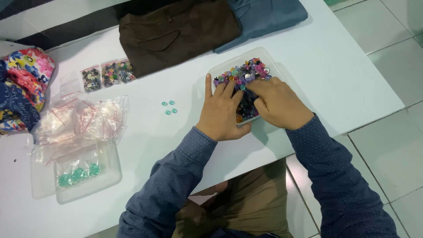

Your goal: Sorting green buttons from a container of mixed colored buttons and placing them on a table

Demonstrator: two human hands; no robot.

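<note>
Both hands down in the clear tray (269, 56) of mixed coloured buttons (246, 72) at the white bench (352, 79) edge. Left hand (220, 110) lies flat, fingers spread, steadying the heap. Right hand (277, 103) curls into it; pinch hidden, probably picking. Four teal buttons (169, 107) set apart left, sorted out. Folded trousers (176, 31) beyond.

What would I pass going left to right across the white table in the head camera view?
Floral patterned fabric → heap of empty clear plastic bags → four loose teal buttons → left hand → right hand, both hands in the clear plastic tray of mixed coloured buttons.
</note>
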